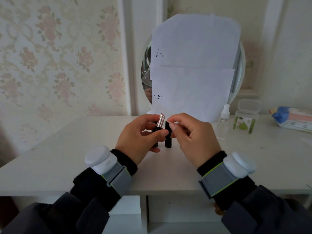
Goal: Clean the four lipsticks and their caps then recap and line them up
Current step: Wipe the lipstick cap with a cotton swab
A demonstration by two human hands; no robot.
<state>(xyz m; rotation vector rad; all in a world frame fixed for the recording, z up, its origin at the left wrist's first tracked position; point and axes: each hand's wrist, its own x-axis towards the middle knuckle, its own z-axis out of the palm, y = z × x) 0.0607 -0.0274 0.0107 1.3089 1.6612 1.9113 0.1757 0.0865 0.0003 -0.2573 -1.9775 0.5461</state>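
Note:
My left hand grips an uncapped lipstick, black at the base with a silver-pink tube and a reddish tip, held upright above the white table. My right hand pinches a small white swab or wipe right beside the lipstick tube. A capped black lipstick stands on the table between my hands. Another black piece shows just behind my left fingers, mostly hidden. Other lipsticks and caps are out of sight.
A round mirror covered with white paper sheets stands at the back. To the right stand a clear spray bottle, a tub with a green label and a pack of wipes. Drawers sit below the table's front edge.

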